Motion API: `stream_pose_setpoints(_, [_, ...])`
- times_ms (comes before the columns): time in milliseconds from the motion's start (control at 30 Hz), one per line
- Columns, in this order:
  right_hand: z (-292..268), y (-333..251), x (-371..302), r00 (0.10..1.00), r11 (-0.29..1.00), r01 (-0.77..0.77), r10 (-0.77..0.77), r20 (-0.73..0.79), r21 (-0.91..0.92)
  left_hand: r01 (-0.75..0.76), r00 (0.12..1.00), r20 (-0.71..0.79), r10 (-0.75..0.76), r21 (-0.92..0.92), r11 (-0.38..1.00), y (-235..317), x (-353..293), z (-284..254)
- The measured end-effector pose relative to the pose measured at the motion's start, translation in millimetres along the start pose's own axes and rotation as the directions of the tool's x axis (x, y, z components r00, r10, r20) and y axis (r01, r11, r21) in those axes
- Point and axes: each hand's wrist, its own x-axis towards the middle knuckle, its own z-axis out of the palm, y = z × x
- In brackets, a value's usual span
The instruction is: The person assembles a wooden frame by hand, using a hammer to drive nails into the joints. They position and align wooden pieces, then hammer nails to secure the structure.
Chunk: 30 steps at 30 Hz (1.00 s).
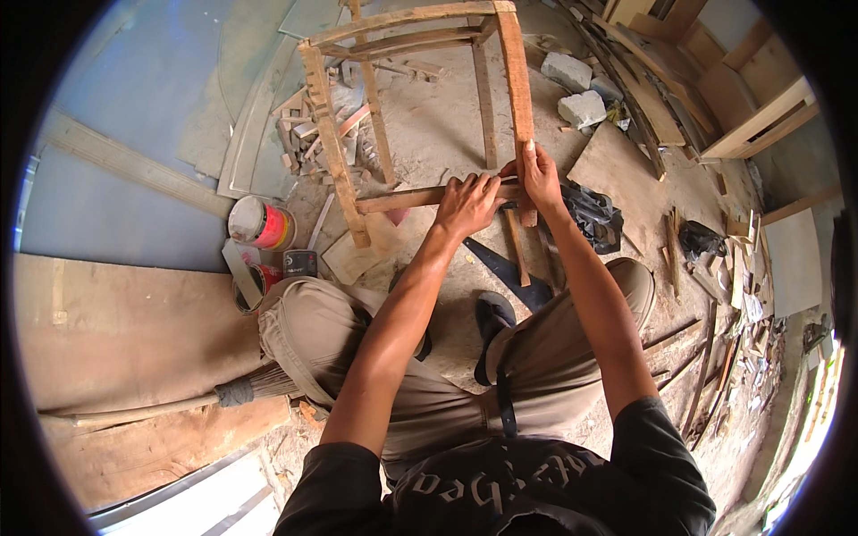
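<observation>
A bare wooden frame with several legs, like a stool or small table, stands tilted in front of me. My left hand is closed over the right part of its lower cross rail, close to the joint. My right hand grips the near right leg low down, with the thumb lying along the wood. Both hands almost meet where rail and leg join, and they hide that joint. Just below them a wooden-handled hammer leans over a dark, flat, tapering piece on the floor.
Paint cans stand at the left, near a broom. Wood offcuts lie behind the frame. White blocks, a black plastic bag and a wooden cabinet are at the right, with scattered scraps along the floor.
</observation>
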Motion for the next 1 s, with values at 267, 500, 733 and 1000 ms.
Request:
stream_pose_setpoints(267, [2, -5, -3, 1.000, 1.000, -0.021, 0.020, -0.021, -0.023, -0.017, 0.999, -0.028, 0.017, 0.002, 1.000, -4, -1, 1])
stream_pose_setpoints(500, [-1, -2, -5, 0.999, 0.998, -0.047, 0.046, -0.012, -0.046, -0.021, 0.996, -0.083, 0.017, -0.052, 0.998, -6, -1, 2])
stream_pose_setpoints(733, [0, -7, -11, 0.997, 0.958, -0.034, 0.014, -0.072, -0.285, -0.006, 0.997, -0.075, -0.001, -0.090, 0.996, -2, 3, -1])
stream_pose_setpoints(1000, [27, -32, -17, 0.965, 0.870, -0.168, 0.048, -0.259, -0.463, 0.010, 0.992, -0.123, -0.030, -0.161, 0.987, -16, 2, -9])
